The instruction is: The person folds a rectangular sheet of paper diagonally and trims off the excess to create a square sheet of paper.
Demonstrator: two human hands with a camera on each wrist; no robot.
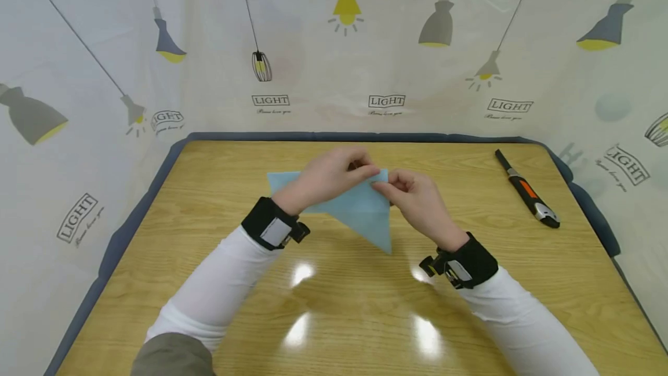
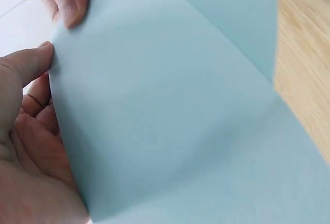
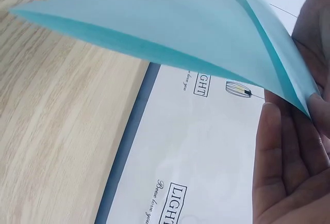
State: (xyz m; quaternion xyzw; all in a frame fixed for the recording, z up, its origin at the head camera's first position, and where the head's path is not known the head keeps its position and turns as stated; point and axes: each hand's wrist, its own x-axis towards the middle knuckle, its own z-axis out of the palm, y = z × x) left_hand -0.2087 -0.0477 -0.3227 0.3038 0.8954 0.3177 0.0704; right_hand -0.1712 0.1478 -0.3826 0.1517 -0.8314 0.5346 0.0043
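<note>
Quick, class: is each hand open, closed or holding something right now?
Left hand: holding the blue paper, pinched near a corner.
Right hand: holding the same paper, pinched at its edge.

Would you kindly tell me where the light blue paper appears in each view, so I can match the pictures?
Head: the light blue paper is near the middle, held by the left hand and right hand.
Left wrist: it fills most of the picture.
Right wrist: it stretches across the upper part, left edge to right.
Shared landmark: wooden tabletop, right in the left wrist view, left in the right.
</note>
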